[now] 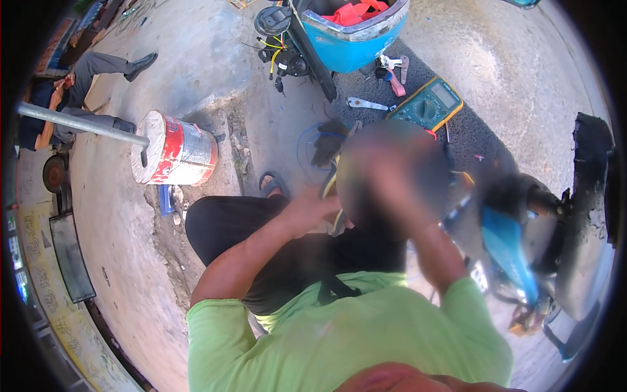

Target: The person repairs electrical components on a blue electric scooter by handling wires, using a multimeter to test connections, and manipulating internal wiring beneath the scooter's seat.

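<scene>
I sit in a green shirt and black shorts, with both arms raised in front of me. My left hand point(312, 210) is closed on a dark part with a yellow wire point(330, 186) just above my knee. My right hand point(398, 189) reaches up beside it, but a blurred patch hides its fingers and whatever it touches. Just right of my hands stands a blue motorbike body point(509, 251) with a black seat edge point(591, 170).
A green and yellow multimeter point(428, 104), a wrench point(364, 103) and red-handled pliers point(394, 77) lie on a dark mat ahead. A blue scooter shell point(353, 39) stands behind them. On the left are a white and red bucket point(176, 151), a metal pipe point(78, 124) and a seated person point(72, 85).
</scene>
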`<state>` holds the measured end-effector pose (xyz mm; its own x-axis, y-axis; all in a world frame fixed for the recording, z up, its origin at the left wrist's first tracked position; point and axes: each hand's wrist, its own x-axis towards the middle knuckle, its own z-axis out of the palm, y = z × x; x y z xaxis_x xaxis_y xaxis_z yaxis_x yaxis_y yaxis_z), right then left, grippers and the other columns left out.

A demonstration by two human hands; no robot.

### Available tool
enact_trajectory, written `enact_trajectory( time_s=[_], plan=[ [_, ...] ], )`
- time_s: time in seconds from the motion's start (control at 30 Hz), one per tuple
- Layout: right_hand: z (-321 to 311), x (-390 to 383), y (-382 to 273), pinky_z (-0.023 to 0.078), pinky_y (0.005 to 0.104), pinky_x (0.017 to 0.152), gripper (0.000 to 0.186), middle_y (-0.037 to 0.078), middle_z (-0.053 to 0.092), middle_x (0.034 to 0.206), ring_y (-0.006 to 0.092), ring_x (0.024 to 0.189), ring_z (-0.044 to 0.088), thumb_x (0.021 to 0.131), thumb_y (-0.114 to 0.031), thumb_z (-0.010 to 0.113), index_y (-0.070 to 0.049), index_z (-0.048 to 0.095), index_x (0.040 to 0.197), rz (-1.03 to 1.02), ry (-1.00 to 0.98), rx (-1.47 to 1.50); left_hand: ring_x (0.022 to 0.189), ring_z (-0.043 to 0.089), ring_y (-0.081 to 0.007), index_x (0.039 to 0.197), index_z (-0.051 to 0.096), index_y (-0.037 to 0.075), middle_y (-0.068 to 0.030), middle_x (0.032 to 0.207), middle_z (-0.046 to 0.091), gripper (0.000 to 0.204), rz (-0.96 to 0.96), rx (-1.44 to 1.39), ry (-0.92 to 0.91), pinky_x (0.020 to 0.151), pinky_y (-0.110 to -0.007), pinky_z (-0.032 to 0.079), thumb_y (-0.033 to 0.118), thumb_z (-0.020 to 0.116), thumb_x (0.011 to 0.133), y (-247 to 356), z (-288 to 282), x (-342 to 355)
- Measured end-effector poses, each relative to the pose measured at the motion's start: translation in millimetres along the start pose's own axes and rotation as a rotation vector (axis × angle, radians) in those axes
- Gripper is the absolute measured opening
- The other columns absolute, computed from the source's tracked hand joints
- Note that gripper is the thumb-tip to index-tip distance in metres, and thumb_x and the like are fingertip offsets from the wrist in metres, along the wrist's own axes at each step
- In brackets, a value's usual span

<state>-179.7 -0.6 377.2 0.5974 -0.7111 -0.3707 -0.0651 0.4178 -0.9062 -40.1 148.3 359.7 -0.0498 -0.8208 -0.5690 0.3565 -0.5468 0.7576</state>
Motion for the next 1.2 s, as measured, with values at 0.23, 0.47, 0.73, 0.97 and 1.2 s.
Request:
enact_trajectory(
  time_s=[0.23, 0.47, 0.73, 0.97, 1.2],
  plan=[
    [-21, 0, -5, 0.049, 0.0321, 0.068, 0.029, 0.006, 0.06, 0.077, 0.0152, 0.069, 0.058, 0.104, -0.025, 0.051, -0.001, 0.065, 0.1, -0.471, -0.077, -0.326, 0.102, 0.07, -0.0215, 0.118, 0.063, -0.003, -0.0135, 0.119, 0.069, 0.029, 0.149, 0.178, 0.192, 0.086, -0.034, 0.055, 0.02, 0.065, 0.101, -8, -19, 6],
    [-29, 16, -6, 0.049, 0.0348, 0.073, 0.03, 0.011, 0.063, 0.084, 0.0212, 0.078, 0.06, 0.108, -0.021, 0.048, 0.002, 0.065, 0.098, -0.33, -0.359, -0.525, 0.114, 0.062, -0.0233, 0.134, 0.059, -0.001, -0.0129, 0.121, 0.067, 0.053, 0.236, 0.344, 0.223, 0.103, -0.037, 0.047, 0.024, 0.077, 0.09, -11, -17, 2],
    [-28, 15, -8, 0.046, 0.0281, 0.07, 0.024, 0.003, 0.06, 0.082, 0.0106, 0.075, 0.054, 0.107, -0.019, 0.055, 0.001, 0.065, 0.099, -0.312, -0.369, -0.447, 0.113, 0.06, -0.0362, 0.125, 0.064, -0.001, -0.0183, 0.123, 0.057, 0.04, 0.51, 1.017, 0.449, 0.096, -0.042, 0.05, 0.015, 0.074, 0.09, 19, -8, -9],
    [-29, 15, -4, 0.05, 0.0328, 0.074, 0.022, 0.009, 0.067, 0.085, 0.0151, 0.078, 0.062, 0.1, -0.017, 0.062, 0.004, 0.067, 0.105, -0.259, -0.279, -0.479, 0.119, 0.057, -0.041, 0.134, 0.058, -0.001, -0.0211, 0.131, 0.055, 0.049, 0.605, 1.009, 0.425, 0.1, -0.045, 0.048, 0.017, 0.074, 0.091, 20, -12, -11],
    [-24, 12, -11, 0.05, 0.0275, 0.06, 0.022, 0.004, 0.069, 0.079, 0.0085, 0.065, 0.06, 0.103, -0.016, 0.06, 0.004, 0.068, 0.107, -0.062, -0.297, -0.351, 0.119, 0.057, -0.0419, 0.135, 0.057, -0.002, -0.0215, 0.131, 0.054, 0.05, 0.611, 1.135, 0.427, 0.1, -0.045, 0.048, 0.014, 0.073, 0.09, 24, -20, -12]
  ],
)
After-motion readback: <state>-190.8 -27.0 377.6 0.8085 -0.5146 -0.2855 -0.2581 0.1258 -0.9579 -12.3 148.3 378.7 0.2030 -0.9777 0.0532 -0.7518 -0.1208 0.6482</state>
